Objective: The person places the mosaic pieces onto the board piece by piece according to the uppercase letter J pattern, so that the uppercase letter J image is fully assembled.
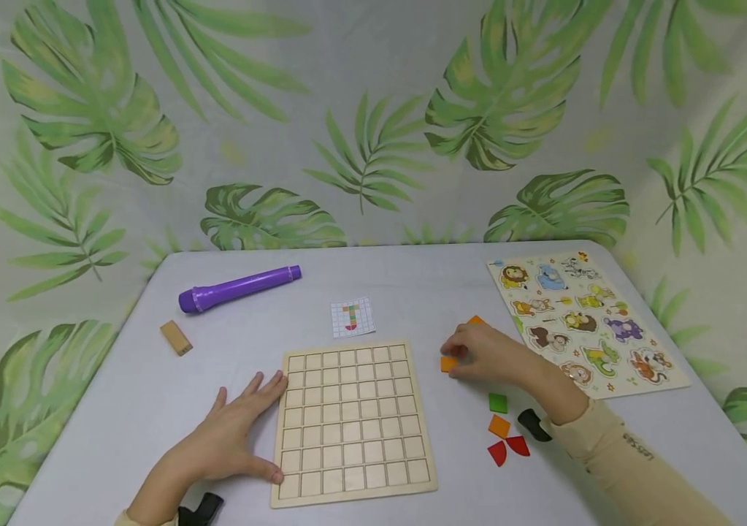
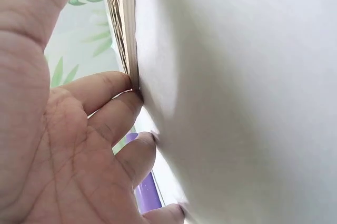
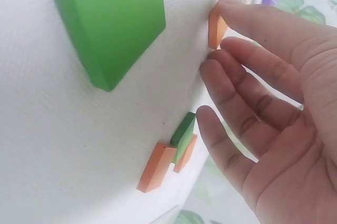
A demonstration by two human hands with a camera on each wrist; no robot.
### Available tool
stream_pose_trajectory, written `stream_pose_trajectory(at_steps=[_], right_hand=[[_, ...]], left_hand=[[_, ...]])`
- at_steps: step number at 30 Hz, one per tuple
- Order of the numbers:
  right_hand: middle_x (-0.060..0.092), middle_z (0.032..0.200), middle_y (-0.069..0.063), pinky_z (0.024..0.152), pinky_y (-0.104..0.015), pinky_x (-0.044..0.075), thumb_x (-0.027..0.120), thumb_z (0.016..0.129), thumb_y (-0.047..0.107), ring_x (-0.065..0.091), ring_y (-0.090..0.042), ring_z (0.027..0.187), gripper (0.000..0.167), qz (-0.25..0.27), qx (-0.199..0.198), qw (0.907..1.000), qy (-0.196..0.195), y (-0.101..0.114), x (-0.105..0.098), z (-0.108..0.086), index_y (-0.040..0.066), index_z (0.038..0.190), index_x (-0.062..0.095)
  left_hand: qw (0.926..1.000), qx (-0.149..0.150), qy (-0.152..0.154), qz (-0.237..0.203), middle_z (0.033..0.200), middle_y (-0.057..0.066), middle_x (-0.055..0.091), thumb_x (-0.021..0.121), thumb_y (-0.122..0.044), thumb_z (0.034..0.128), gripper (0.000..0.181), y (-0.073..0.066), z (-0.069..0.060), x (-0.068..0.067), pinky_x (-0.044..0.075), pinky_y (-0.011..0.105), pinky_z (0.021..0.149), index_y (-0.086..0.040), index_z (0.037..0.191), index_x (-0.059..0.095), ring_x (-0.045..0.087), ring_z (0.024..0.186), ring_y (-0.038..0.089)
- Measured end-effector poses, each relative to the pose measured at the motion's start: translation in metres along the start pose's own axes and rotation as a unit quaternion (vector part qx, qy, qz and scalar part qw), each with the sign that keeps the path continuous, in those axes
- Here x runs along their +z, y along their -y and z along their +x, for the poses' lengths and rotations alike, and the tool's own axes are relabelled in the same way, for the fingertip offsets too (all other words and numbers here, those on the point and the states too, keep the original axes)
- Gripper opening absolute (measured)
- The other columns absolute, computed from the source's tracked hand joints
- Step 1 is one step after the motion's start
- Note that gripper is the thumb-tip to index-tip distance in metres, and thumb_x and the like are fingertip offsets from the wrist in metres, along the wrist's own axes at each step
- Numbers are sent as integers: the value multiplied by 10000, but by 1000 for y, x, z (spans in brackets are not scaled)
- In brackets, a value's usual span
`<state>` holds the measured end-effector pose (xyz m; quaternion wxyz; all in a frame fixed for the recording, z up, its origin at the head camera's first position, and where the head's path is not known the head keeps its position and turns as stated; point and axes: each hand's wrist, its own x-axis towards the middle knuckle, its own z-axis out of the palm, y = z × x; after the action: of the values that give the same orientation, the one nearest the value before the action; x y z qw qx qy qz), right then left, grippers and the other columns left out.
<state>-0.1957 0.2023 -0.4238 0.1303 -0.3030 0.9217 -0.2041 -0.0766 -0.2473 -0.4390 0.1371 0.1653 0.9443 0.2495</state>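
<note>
Orange sq. (image 1: 447,364) was pinched betw. thumb & finger of R hand (image 1: 490,354), R of grid board (image 1: 350,415); board's L edge was touched by L hand (image 1: 234,436), fingers spread.

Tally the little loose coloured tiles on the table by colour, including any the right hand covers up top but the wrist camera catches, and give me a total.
Orange tiles: 4
Green tiles: 2
Red tiles: 2
Total in view: 8
</note>
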Motion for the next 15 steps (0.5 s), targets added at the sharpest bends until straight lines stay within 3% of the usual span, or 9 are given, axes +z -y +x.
stream_pose_trajectory(at_steps=[8, 15], right_hand=[[746, 1031, 11, 896, -341, 613, 852, 895, 137, 671, -122, 952, 239, -43, -147, 9998, -119, -1, 2, -1, 53, 1116, 817], [742, 1027, 16, 904, -354, 614, 852, 897, 139, 671, -123, 954, 217, -97, -47, 9998, -138, -1, 3, -1, 68, 1100, 823]], left_hand=[[10000, 30, -11, 8, 1775, 86, 294, 938, -709, 502, 1459, -2, 3, 1, 23, 906, 1171, -129, 1696, 332, 190, 1652, 475], [10000, 77, -41, -46, 1775, 88, 291, 941, -703, 510, 1454, -5, 7, 3, 20, 880, 1198, -123, 1696, 330, 193, 1654, 464]])
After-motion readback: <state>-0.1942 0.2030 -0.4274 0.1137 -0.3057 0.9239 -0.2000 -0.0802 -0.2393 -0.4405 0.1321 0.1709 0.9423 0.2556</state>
